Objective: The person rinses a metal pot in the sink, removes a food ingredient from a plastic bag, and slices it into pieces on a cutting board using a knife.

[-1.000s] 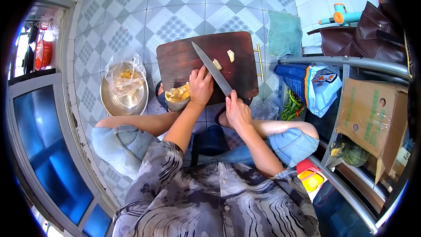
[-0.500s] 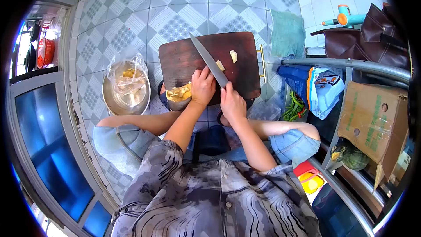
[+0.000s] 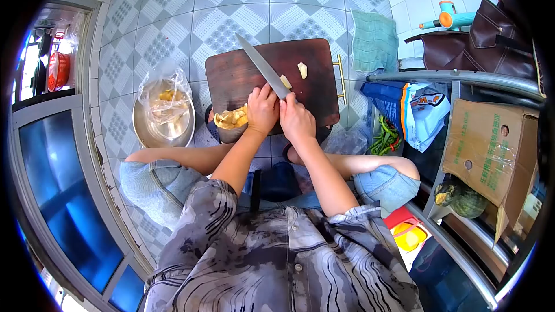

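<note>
On a dark wooden cutting board [image 3: 231, 75], my right hand [image 3: 298, 120] grips a large kitchen knife [image 3: 263, 66] by its handle, the blade slanting away to the upper left. My left hand [image 3: 263, 110] is beside it, its fingers bent and drawn together near the base of the blade. What those fingers press on is hidden. One pale, peeled-looking piece [image 3: 302, 70] lies right of the blade, and a second pale piece [image 3: 285, 81] sits against the blade's right side. Left of my left hand stands a metal container [image 3: 231, 134] filled with yellowish pieces [image 3: 232, 118].
A steel basin [image 3: 139, 124] with a clear plastic bag [image 3: 165, 95] stands on the left floor. To the right are a teal cloth [image 3: 374, 40], green peppers [image 3: 384, 138], a blue-and-white bag [image 3: 426, 114], and a metal rack [image 3: 474, 79] with a cardboard box [image 3: 483, 144].
My right hand and the knife have moved left and slightly up, closer to my left hand. The whole view has shifted a little.
</note>
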`<action>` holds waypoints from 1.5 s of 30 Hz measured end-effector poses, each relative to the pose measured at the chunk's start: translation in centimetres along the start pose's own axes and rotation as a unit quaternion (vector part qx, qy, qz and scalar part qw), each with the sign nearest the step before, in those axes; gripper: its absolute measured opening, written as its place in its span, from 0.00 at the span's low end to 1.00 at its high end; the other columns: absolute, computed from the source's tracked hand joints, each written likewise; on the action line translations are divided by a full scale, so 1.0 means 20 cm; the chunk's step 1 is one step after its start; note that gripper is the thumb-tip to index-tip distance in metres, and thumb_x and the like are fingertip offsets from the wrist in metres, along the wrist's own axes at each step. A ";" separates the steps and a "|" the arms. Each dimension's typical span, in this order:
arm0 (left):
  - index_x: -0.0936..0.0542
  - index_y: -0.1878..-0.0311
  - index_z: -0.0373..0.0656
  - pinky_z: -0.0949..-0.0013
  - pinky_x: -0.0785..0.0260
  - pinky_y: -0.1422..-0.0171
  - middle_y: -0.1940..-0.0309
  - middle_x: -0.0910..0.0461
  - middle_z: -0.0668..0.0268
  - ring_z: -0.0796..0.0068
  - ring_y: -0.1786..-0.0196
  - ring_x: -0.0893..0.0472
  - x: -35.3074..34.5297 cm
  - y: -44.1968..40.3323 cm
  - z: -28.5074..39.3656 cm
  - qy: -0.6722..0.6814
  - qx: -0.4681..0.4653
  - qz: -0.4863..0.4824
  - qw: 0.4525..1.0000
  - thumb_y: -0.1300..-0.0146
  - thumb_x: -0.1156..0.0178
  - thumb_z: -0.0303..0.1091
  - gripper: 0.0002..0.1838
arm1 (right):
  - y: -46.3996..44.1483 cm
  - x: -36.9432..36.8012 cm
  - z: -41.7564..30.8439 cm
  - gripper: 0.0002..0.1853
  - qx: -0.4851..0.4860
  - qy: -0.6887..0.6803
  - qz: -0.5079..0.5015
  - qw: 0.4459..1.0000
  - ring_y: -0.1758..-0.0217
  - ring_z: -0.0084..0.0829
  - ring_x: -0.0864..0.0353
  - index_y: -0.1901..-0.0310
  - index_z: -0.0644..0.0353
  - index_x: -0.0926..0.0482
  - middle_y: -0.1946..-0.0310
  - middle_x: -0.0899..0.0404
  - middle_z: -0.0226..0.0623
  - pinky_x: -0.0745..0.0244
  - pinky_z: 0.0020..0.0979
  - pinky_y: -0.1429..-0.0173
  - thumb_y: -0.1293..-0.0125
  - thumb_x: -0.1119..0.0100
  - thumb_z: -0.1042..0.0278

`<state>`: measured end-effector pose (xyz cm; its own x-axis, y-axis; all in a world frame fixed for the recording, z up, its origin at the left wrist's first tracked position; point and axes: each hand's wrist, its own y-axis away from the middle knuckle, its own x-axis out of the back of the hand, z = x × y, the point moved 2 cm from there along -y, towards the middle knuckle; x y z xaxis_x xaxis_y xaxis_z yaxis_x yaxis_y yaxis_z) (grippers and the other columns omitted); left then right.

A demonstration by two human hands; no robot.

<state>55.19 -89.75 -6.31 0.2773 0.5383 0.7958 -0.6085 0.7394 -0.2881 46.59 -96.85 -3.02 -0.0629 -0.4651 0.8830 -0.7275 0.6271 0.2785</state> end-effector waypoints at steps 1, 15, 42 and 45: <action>0.18 0.56 0.41 0.61 0.34 0.58 0.52 0.22 0.64 0.62 0.61 0.26 0.00 0.00 0.00 0.000 -0.001 -0.001 1.000 0.52 0.38 0.28 0.17 | 0.05 0.01 0.03 0.21 -0.012 0.001 -0.004 1.000 0.70 0.51 0.17 0.46 0.64 0.34 0.73 0.20 0.54 0.21 0.46 0.68 0.28 0.57 0.54; 0.18 0.61 0.41 0.60 0.33 0.59 0.54 0.22 0.64 0.61 0.62 0.25 -0.02 0.00 -0.02 0.012 -0.021 -0.001 1.000 0.53 0.38 0.30 0.14 | -0.04 0.00 0.00 0.20 0.001 0.021 0.003 1.000 0.72 0.50 0.17 0.47 0.64 0.35 0.73 0.20 0.53 0.21 0.46 0.70 0.27 0.58 0.54; 0.18 0.54 0.40 0.62 0.30 0.57 0.52 0.22 0.62 0.63 0.62 0.24 0.00 -0.01 0.04 0.000 -0.042 0.001 0.999 0.51 0.38 0.26 0.17 | 0.31 -0.05 0.19 0.22 -0.061 0.031 -0.008 0.998 0.72 0.50 0.17 0.43 0.65 0.35 0.73 0.21 0.54 0.20 0.45 0.68 0.28 0.56 0.54; 0.19 0.56 0.38 0.59 0.29 0.55 0.52 0.22 0.60 0.58 0.61 0.23 -0.01 0.00 0.02 0.034 -0.035 -0.010 0.999 0.52 0.38 0.25 0.17 | 0.21 -0.05 0.17 0.22 -0.035 0.030 0.028 0.999 0.74 0.49 0.17 0.44 0.65 0.34 0.74 0.21 0.53 0.20 0.44 0.70 0.28 0.56 0.54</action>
<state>54.75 -90.07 -6.31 0.3398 0.5481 0.7643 -0.5504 0.7749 -0.3109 41.30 -95.78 -4.00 -0.0597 -0.3904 0.9187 -0.6736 0.6950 0.2515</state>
